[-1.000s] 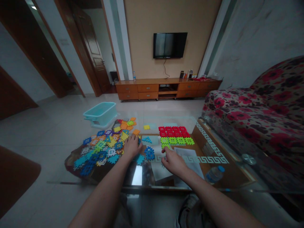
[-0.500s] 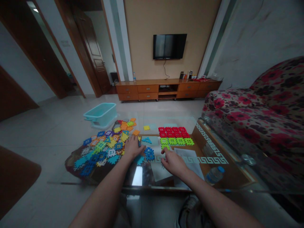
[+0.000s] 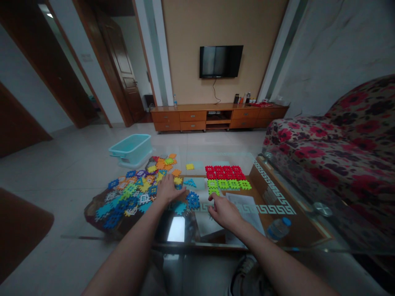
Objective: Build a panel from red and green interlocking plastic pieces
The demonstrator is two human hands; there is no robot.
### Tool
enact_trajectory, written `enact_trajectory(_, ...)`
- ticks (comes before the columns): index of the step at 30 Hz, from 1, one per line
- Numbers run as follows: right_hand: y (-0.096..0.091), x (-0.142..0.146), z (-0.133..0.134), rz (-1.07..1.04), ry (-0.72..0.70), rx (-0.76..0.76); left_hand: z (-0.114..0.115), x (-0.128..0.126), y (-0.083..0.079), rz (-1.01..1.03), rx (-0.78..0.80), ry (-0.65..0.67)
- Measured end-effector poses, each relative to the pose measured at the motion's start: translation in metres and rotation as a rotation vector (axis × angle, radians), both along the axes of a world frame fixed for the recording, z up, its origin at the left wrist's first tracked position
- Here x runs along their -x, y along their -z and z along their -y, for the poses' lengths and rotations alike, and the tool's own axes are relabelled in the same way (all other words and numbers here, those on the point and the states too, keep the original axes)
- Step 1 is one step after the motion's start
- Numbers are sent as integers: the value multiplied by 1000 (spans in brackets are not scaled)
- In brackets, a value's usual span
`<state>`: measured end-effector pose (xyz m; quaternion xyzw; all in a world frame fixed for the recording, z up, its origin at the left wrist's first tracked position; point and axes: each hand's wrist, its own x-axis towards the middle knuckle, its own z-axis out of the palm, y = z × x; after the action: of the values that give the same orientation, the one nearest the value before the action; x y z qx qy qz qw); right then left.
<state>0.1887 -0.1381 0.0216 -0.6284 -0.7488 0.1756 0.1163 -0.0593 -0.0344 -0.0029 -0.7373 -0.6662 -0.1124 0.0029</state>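
Note:
My left hand [image 3: 167, 190] is over the right edge of a pile of plastic interlocking pieces [image 3: 131, 191], thumb spread away from the fingers; its fingertips reach in among the pieces. A yellow piece [image 3: 178, 181] lies just right of its fingers. Blue square pieces [image 3: 193, 200] rest on the glass between both hands. My right hand [image 3: 224, 209] hovers low with half-curled fingers, index and thumb tips apart, and I see nothing between them. Just beyond it is a lime green piece [image 3: 213, 188] at the left end of a lime row, below two rows of red pieces [image 3: 224, 172].
The glass table [image 3: 240, 155] holds a blue triangular piece [image 3: 190, 182], a stray yellow piece [image 3: 189, 166] and a teal piece [image 3: 180, 207]. At front right is a capped water bottle [image 3: 278, 228]. A turquoise tub [image 3: 131, 150] sits beyond the pile. A floral sofa [image 3: 333, 142] stands right.
My left hand has shifted left, away from the blue square pieces, and the yellow piece beside its fingers shows more. My right hand has hardly moved.

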Motion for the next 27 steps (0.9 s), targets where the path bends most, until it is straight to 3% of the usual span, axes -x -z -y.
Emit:
enact_trajectory(6, 1, -1, 0, -13, -2, -19, 5, 21, 5, -32, 38, 121)
enact_trajectory(11, 2, -1, 0, -5, -6, -17, 6, 27, 4, -38, -1, 285)
enact_trajectory(13, 1, -1, -1, 3, -8, -7, 5, 28, 3, -16, -22, 294)
enact_trajectory(15, 0, -1, -1, 11, -7, 5, 3, 30, 3, 4, -51, 223)
enact_trajectory(22, -2, -1, 0, 21, 0, 5, -4, 40, 10, -33, -115, -207)
enact_trajectory(27, 1, -1, 0, 23, -3, 1, -3, 43, 13, -48, -5, -240)
